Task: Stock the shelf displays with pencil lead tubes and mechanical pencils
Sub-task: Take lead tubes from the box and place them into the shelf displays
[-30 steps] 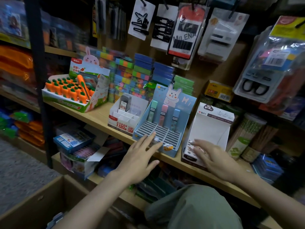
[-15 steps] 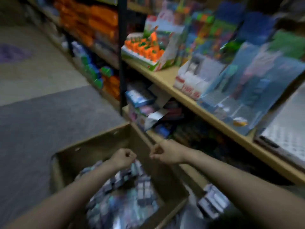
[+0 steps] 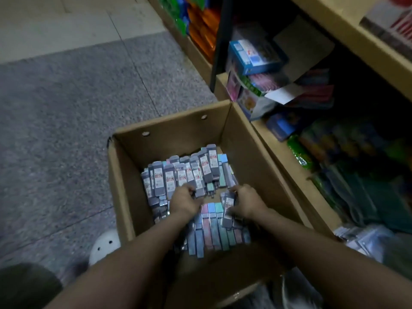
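Both hands (image 3: 214, 202) gripping lead tubes (image 3: 185, 175), cardboard box (image 3: 178, 128), grey speckled floor (image 3: 66, 108)

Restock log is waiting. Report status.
Both hands in cardboard box. Left hand and right hand each grip lead tubes. Nothing blocking.

A stationery shop is shown. Wooden shelves (image 3: 281, 152) are packed with boxed and bagged goods: a blue box (image 3: 254, 55), pink packets (image 3: 264, 79) and orange packs (image 3: 201, 27). On the speckled floor (image 3: 66, 121) an open cardboard carton (image 3: 169, 128) is set, filled with labelled pencil lead tubes (image 3: 185, 175) as stock.
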Motion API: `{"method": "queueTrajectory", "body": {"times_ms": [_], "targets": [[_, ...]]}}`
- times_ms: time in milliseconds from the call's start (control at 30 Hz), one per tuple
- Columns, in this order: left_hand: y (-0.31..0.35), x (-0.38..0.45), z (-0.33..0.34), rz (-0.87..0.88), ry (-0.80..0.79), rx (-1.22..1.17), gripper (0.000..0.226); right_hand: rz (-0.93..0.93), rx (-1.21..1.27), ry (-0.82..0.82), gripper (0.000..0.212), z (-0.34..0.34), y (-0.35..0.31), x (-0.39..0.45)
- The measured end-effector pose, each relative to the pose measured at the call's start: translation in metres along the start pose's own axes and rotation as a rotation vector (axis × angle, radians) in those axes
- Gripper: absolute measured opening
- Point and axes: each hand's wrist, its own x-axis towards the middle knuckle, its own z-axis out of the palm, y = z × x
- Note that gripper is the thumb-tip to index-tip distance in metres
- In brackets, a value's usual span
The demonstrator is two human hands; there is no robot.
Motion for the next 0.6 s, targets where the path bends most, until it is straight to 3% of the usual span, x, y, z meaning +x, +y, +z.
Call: {"method": "queueTrajectory", "body": {"times_ms": [200,367,467,600], "targets": [[-0.012,0.005,0.013,0.068,-0.004,0.075,0.031,-0.066,-0.288,-0.002,0.093,0.024,0.009,0.017],[-0.022,-0.005,0.027,0.26,-0.053,0.332,0.052,-0.076,-0.214,0.035,0.094,0.026,0.013,0.022],[-0.024,-0.008,0.036,0.294,-0.081,0.404,0.06,-0.044,-0.047,0.043,0.084,0.026,0.016,0.019],[-0.02,-0.009,0.034,0.323,-0.067,0.346,0.065,-0.041,0.074,0.109,0.049,0.023,0.018,0.013]]}}
